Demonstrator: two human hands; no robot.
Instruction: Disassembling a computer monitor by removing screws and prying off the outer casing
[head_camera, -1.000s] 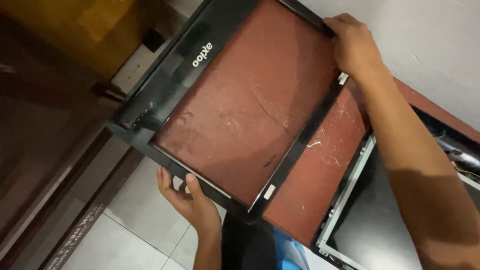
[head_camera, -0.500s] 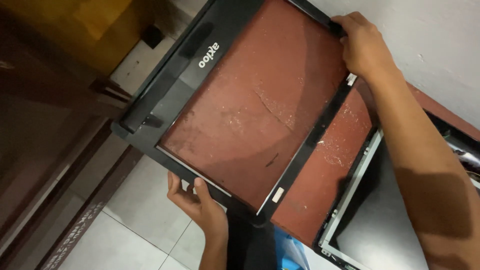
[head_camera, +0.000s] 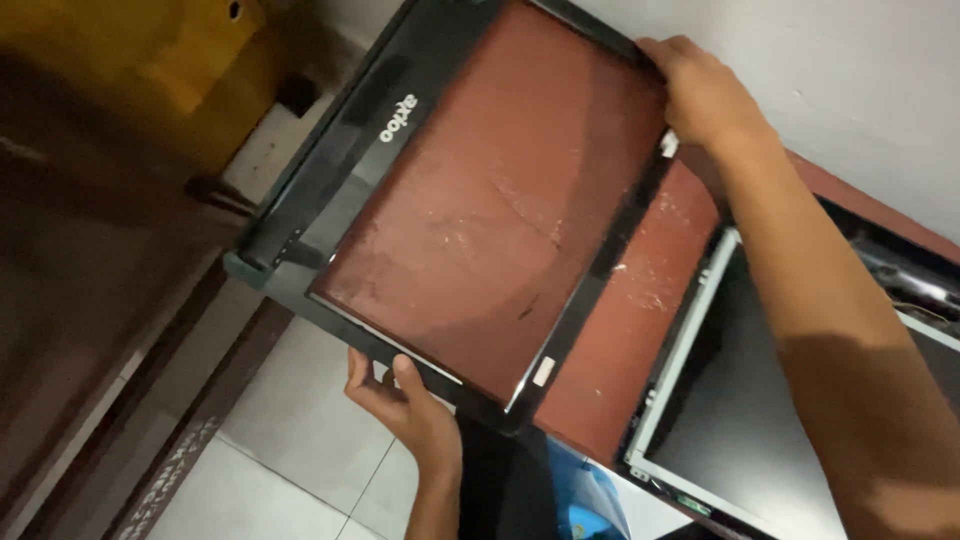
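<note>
Work: a black bezel (head_camera: 330, 215), the plastic frame from round a laptop screen, is held in the air, tilted, above the reddish bench (head_camera: 640, 330).
Left hand (head_camera: 405, 405): under the bezel's near edge, thumb on top and fingers below, pinching it.
Right hand (head_camera: 705, 95): curled over the far corner, gripping it.
Bezel: free on every side that shows; the bench is seen straight through its opening.
Panel (head_camera: 760, 420): a bare dark screen with a pale metal edge lies flat on the bench, just right of the bezel.
Done, as it looks: the bezel is off and apart from the panel.
Left: the bezel is not yet set down; the panel has no frame round it.
Below: pale floor tiles (head_camera: 290, 440) and dark wood (head_camera: 90, 330).
</note>
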